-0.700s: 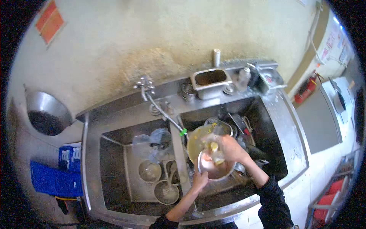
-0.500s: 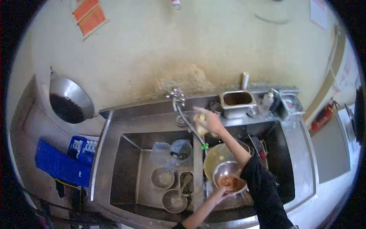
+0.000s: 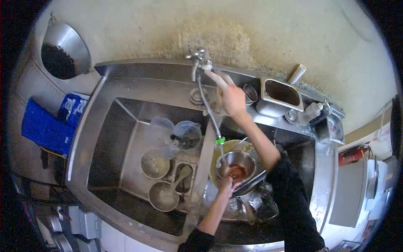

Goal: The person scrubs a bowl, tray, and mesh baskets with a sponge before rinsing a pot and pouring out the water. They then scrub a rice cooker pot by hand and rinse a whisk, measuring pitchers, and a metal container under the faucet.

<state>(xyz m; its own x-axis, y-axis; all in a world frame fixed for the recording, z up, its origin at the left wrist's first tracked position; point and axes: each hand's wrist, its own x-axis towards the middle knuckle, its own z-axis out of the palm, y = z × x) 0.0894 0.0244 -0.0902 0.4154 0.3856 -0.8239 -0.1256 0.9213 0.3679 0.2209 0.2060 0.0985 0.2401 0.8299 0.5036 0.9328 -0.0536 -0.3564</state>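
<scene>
My left hand (image 3: 227, 189) grips the rim of a metal bowl (image 3: 247, 161), tilted, with reddish-brown residue inside. Water appears to run into it from the green-tipped faucet hose (image 3: 219, 140). Beneath the bowl is a larger yellowish basin (image 3: 215, 172) in the right sink. My right hand (image 3: 233, 101) reaches over the back ledge, its index finger stretched out to the tap handle (image 3: 207, 66); the other fingers are partly hidden. Something pale yellow, too blurred to name, lies beside that hand.
In the left sink (image 3: 130, 168) are metal bowls (image 3: 155, 164), a ladle (image 3: 180, 180) and clear plastic containers (image 3: 187, 135). Along the back ledge stand a deep steel pan (image 3: 268, 107) and a squeeze bottle (image 3: 310, 113). A wok (image 3: 69, 46) hangs at left.
My right hand has reached the tap handle. The bowl in my left hand has shifted under the hose tip, where water now appears. The head view has tilted down and moved closer.
</scene>
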